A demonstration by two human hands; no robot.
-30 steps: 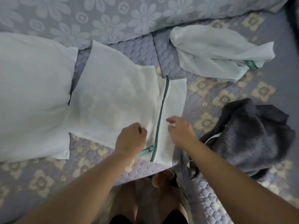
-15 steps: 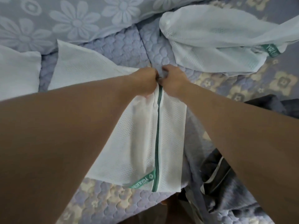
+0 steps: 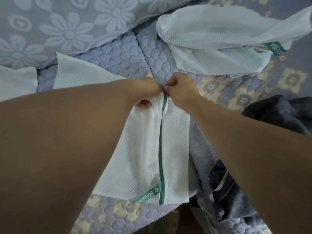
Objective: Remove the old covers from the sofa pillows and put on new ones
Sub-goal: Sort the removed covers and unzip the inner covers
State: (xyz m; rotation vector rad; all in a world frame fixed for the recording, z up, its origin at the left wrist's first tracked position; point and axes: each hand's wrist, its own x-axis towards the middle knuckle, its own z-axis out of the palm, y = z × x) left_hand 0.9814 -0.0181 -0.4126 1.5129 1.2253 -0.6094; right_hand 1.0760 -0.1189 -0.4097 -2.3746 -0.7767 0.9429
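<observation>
a: what are the hands doing?
b: both sit just above frame centre. the left hand (image 3: 146,90) is curled, bunching the white mesh cover (image 3: 148,149) at its far end. the right hand (image 3: 181,89) is curled too, fingertips pinching at the top of the green zipper (image 3: 161,149); the pull itself is too small to see.
a: and the cover's fabric?
b: thin perforated mesh, flat and roughly rectangular, running from the hands down to lower centre, with a green label (image 3: 148,195) beside the zipper's near end. the left forearm hides much of its left part.
a: what's around it?
b: a second white mesh cover (image 3: 211,41), crumpled, in the upper right. a white pillow (image 3: 16,81) at the left edge. a dark grey fuzzy cover (image 3: 278,114) at the right edge.
a: the surface?
b: a quilted lilac sofa seat (image 3: 118,56) with beige flowers, and a floral backrest (image 3: 67,22) across the top.
</observation>
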